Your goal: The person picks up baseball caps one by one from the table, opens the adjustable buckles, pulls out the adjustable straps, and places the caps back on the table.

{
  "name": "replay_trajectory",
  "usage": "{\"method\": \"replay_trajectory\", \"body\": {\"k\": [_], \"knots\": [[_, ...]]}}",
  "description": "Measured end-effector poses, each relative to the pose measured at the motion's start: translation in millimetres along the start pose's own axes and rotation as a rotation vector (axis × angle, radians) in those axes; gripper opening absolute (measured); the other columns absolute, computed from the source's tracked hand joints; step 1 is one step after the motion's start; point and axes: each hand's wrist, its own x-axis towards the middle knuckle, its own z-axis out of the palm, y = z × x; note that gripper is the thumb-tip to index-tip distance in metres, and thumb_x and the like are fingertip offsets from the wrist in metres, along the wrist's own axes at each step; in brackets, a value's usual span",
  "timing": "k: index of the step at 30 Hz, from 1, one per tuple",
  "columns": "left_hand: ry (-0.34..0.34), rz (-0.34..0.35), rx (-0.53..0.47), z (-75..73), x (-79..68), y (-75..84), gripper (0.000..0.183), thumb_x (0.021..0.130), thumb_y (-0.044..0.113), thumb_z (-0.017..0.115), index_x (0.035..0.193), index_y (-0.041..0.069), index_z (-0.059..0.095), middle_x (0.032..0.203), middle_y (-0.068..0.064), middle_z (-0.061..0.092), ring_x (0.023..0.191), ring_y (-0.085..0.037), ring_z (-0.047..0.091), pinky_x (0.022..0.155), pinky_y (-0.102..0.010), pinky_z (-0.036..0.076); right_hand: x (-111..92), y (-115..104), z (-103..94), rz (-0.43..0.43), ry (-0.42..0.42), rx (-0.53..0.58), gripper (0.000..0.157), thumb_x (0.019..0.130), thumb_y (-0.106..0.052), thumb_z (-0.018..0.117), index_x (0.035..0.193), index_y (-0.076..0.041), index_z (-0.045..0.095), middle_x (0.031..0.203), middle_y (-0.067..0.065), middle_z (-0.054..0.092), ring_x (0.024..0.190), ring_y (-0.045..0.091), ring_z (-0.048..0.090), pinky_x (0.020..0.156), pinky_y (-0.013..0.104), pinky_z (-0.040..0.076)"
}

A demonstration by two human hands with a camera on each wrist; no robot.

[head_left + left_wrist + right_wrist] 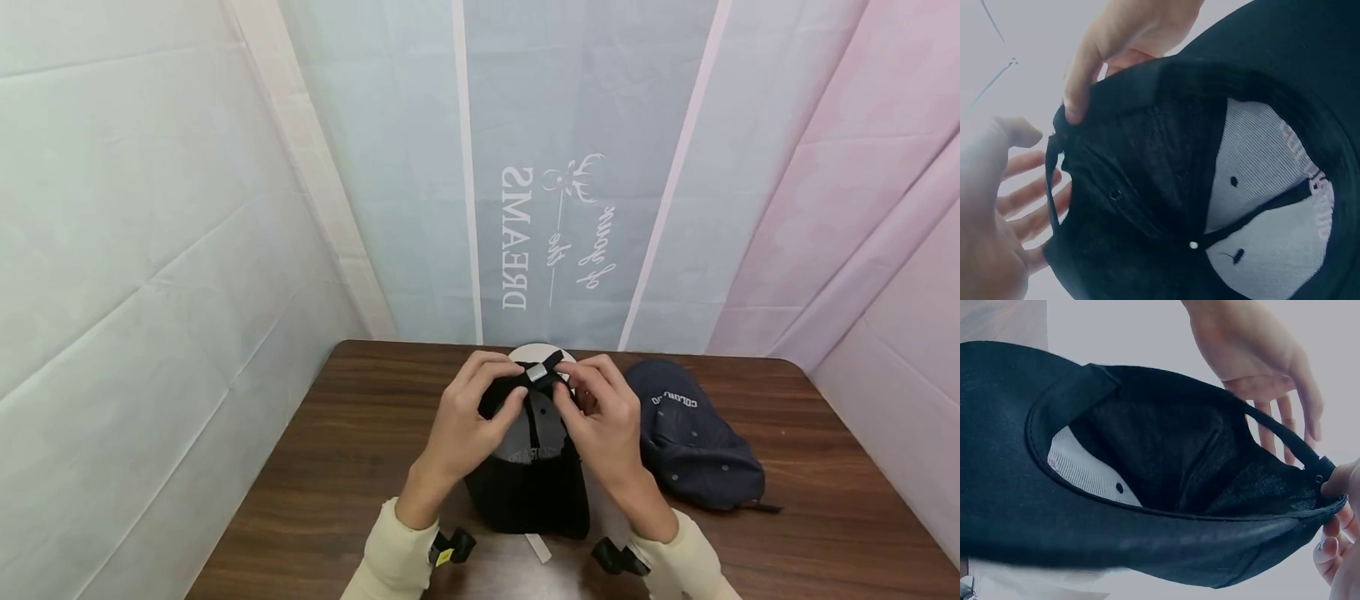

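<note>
A black baseball cap (528,492), its inside facing up and its brim towards me, is held over the table. At its far side is the back strap (1288,437) with a silvery buckle (537,372). My right hand (603,408) pinches the cap's edge by the strap end, thumb inside. The left hand (468,408) is at the strap's other side; in the left wrist view its fingers (1025,190) lie behind the strap, with the thumb apart from it. Pale lining panels (1266,237) show inside the crown.
A navy cap (690,442) with white lettering lies to the right on the brown wooden table (360,450). Something white and rounded (542,353) shows behind the black cap. A small pale strip (537,547) is near the brim. Printed cloth (585,100) hangs behind the table.
</note>
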Motion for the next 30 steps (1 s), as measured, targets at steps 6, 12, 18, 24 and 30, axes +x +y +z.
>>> {"method": "replay_trajectory", "body": {"k": [6, 12, 18, 24, 30], "knots": [[0.057, 0.001, -0.012, 6.6, 7.6, 7.9, 0.012, 0.098, 0.003, 0.074, 0.11, 0.007, 0.074, 0.113, -0.008, 0.067, 0.102, -0.02, 0.067, 0.088, -0.03, 0.06, -1.0, 1.6, 0.8, -0.003, 0.006, -0.002, 0.031, 0.083, 0.015, 0.077, 0.109, -0.002, 0.08, 0.093, 0.009, 0.065, 0.058, 0.009, 0.047, 0.051, 0.018, 0.039], [0.016, -0.057, -0.011, 13.1, 9.2, 13.4, 0.012, 0.1, 0.008, 0.073, 0.112, 0.007, 0.073, 0.112, -0.006, 0.067, 0.096, -0.017, 0.065, 0.084, -0.028, 0.059, -2.6, 2.0, 2.0, -0.032, -0.007, 0.013, 0.029, 0.087, 0.012, 0.073, 0.109, -0.003, 0.082, 0.094, 0.013, 0.065, 0.058, 0.007, 0.044, 0.051, 0.017, 0.037], [0.019, -0.094, -0.027, 16.7, 8.5, 13.4, 0.012, 0.1, 0.011, 0.074, 0.111, 0.008, 0.071, 0.108, -0.006, 0.066, 0.092, -0.016, 0.065, 0.082, -0.027, 0.059, -3.1, 2.1, 3.3, -0.078, -0.031, 0.045, 0.035, 0.083, 0.016, 0.076, 0.11, -0.003, 0.082, 0.095, 0.012, 0.064, 0.057, 0.004, 0.041, 0.051, 0.017, 0.036], [0.035, -0.128, -0.04, 16.2, 7.4, 12.9, 0.009, 0.1, 0.013, 0.075, 0.106, 0.009, 0.07, 0.103, -0.005, 0.067, 0.091, -0.015, 0.067, 0.081, -0.029, 0.06, -3.5, 2.0, 3.1, -0.096, -0.06, 0.051, 0.021, 0.091, 0.005, 0.077, 0.11, -0.002, 0.083, 0.096, 0.012, 0.064, 0.057, 0.003, 0.042, 0.052, 0.016, 0.037], [0.03, -0.151, -0.035, 15.0, 6.9, 12.2, 0.008, 0.102, 0.014, 0.073, 0.106, 0.008, 0.07, 0.102, -0.005, 0.067, 0.09, -0.015, 0.067, 0.082, -0.028, 0.06, -3.0, 2.5, 3.7, -0.135, -0.069, 0.023, 0.027, 0.108, -0.022, 0.066, 0.106, -0.001, 0.083, 0.095, 0.012, 0.063, 0.057, 0.005, 0.043, 0.053, 0.017, 0.038]]}}
